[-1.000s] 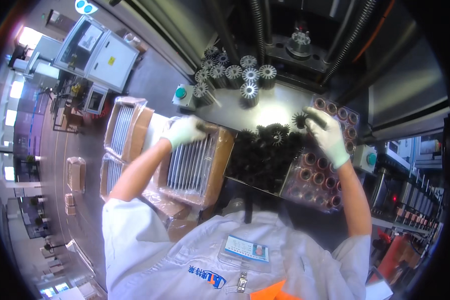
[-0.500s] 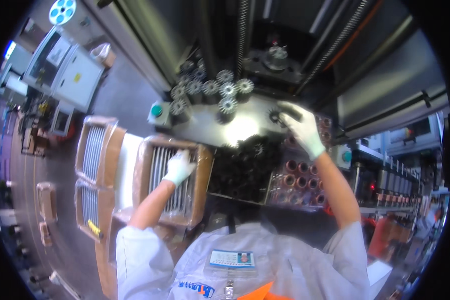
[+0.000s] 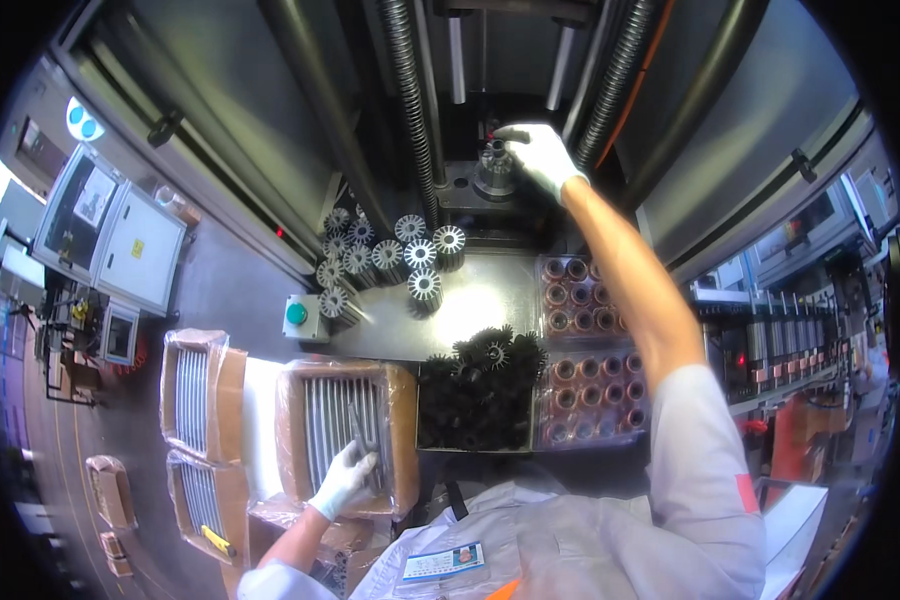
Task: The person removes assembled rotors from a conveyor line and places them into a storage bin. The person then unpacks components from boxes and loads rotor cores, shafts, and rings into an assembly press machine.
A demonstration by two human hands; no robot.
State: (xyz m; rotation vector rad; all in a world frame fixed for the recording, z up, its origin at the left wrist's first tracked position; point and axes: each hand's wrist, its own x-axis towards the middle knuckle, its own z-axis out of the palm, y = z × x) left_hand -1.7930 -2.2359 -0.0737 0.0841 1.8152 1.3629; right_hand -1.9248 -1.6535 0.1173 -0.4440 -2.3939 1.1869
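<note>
In my left hand (image 3: 344, 478), closed in a white glove, is a slim grey metal shaft (image 3: 358, 425). That hand is over an open cardboard box (image 3: 402, 440) lined with plastic, where more metal shafts (image 3: 322, 430) lie in a row. My right hand (image 3: 545, 155), also gloved, reaches far forward to a round metal fixture (image 3: 494, 178) inside the machine. Its fingers are bent together at the fixture's top; what they hold there is too small and dark to make out. Black toothed cores (image 3: 475, 400) are heaped in a tray close to my body.
Silver slotted cylinders (image 3: 422, 285) stand at the left of the metal plate (image 3: 390, 330). Plastic trays of copper-coloured rings (image 3: 582, 395) lie right of the black cores. Beside the plate is a green button (image 3: 296, 313). Machine columns (image 3: 410, 110) flank the fixture. More shaft boxes (image 3: 202, 400) stand left.
My right hand has moved forward from above the ring trays to the fixture; a black toothed core showed in it before. My left hand has a shaft tilted up from the box. My view has shifted.
</note>
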